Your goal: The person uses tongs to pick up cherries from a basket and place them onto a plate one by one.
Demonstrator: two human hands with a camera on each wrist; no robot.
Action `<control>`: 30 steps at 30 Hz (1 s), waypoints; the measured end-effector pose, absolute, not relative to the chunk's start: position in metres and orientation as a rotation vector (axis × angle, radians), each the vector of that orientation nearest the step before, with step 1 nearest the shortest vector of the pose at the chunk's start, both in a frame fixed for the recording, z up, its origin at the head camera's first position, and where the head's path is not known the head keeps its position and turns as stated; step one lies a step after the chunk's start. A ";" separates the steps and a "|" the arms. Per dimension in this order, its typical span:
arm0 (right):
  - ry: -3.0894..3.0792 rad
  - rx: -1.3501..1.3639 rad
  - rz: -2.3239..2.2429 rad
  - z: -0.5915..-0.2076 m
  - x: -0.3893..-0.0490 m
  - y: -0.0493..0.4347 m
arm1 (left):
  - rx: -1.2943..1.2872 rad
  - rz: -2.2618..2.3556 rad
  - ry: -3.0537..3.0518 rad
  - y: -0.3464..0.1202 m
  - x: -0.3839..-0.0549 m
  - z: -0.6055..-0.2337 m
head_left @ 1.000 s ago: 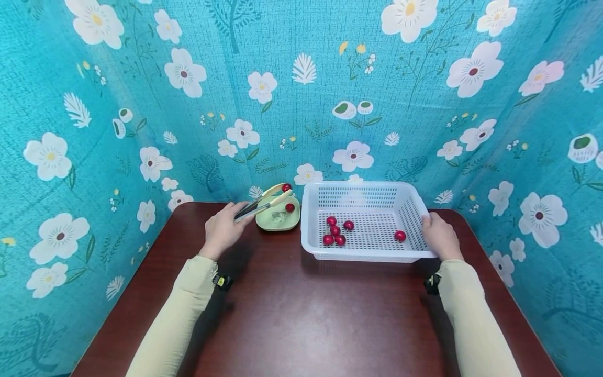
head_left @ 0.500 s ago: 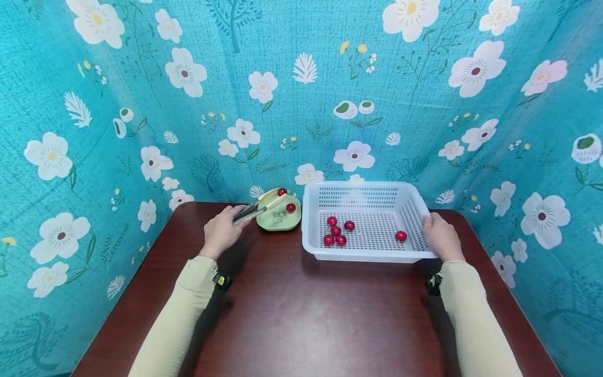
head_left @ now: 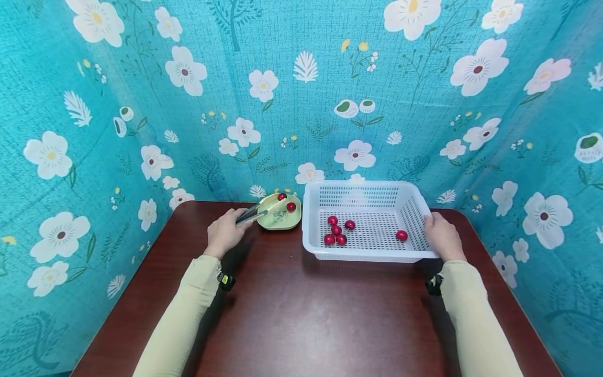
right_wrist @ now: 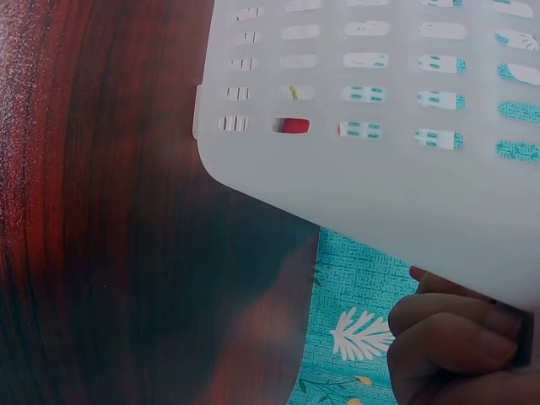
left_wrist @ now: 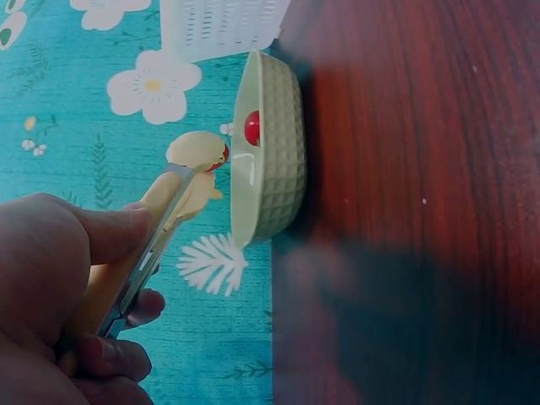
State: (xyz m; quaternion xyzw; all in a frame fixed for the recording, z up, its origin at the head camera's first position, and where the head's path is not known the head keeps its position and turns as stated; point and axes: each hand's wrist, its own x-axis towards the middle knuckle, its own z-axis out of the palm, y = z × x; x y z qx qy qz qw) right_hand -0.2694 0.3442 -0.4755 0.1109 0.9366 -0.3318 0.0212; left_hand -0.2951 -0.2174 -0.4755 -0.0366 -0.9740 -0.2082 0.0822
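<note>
My left hand [head_left: 225,233] grips a pair of tongs [left_wrist: 139,266] with cream tips. A red cherry [head_left: 281,197] shows at the tips, over the back part of a pale green bowl [left_wrist: 283,152]; in the left wrist view the tips mostly hide it. Inside the bowl lies a second cherry [head_left: 291,206]. My right hand [head_left: 443,236] holds the right end of a white perforated basket [head_left: 367,255], its fingers [right_wrist: 447,337] curled at the rim. Several cherries [head_left: 336,230] lie toward the basket's left side, and a single cherry [head_left: 401,235] is near the right.
Bowl and basket stand side by side at the back of a dark reddish-brown table [head_left: 301,314]. A blue flowered curtain [head_left: 292,104] hangs right behind them and along both sides.
My left hand has lowered the tongs, and the cherry at their tips has come down toward the bowl. My right hand and the basket have stayed in place.
</note>
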 end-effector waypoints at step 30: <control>2.915 0.323 -1.041 -0.476 -0.268 0.343 | -0.079 -0.588 -2.961 -0.216 -0.298 -0.490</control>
